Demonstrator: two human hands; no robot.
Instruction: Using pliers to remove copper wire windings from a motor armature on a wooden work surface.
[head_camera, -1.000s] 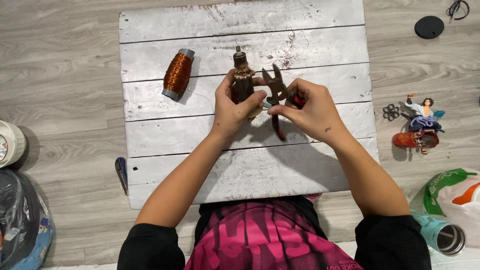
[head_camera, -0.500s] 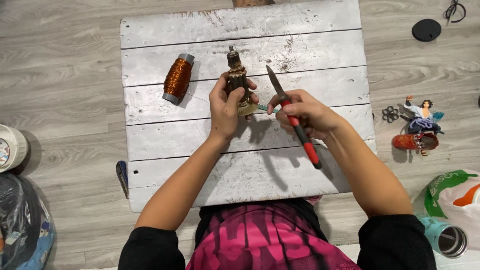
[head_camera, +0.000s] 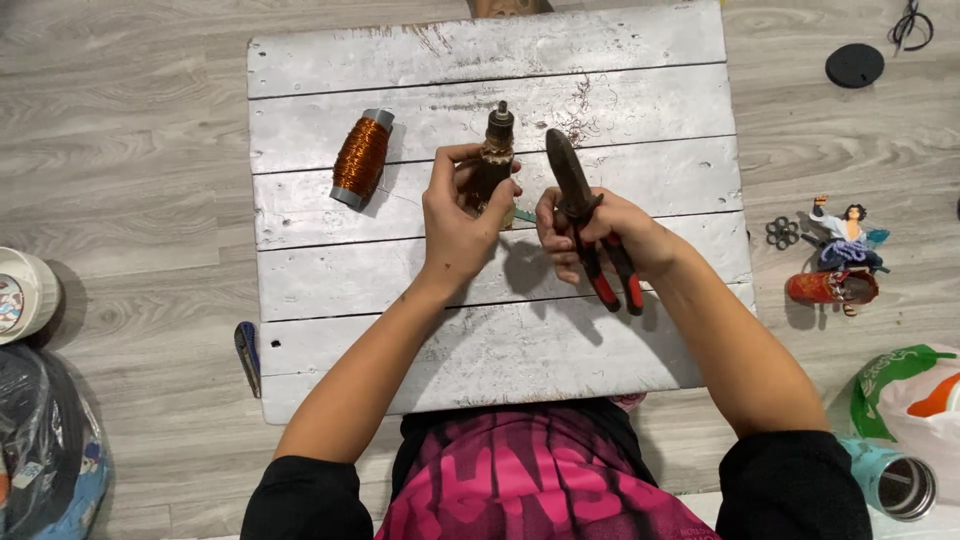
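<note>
We worked over a white plank tabletop (head_camera: 480, 330) set on a grey wood-grain floor (head_camera: 120, 130). Our left hand (head_camera: 460, 225) was closed around a small brown wire-wrapped bottle (head_camera: 494, 160), holding it roughly upright above the middle planks, with its metal-capped neck clear of the fingers. Our right hand (head_camera: 600, 235) was closed on a pair of pliers (head_camera: 585, 215) by the red-and-black handles, the dark nose pointing away from us and standing just beside the bottle; whether the nose touched the bottle could not be determined. A short greenish piece showed between the two hands, too small to identify. A spool of copper wire (head_camera: 361, 158) lay on its side on the tabletop, to the left of the bottle and apart from both hands. On the floor at the left edge of the tabletop lay a small folding knife (head_camera: 246, 355), and farther left stood a white round container (head_camera: 22, 293) above a dark plastic bag (head_camera: 45, 455). To the right of the tabletop we recorded a small figurine (head_camera: 848, 235) on a red base, a black round lid (head_camera: 854, 65), a green, white and orange bag (head_camera: 910, 395), and an open teal flask (head_camera: 895, 483).
</note>
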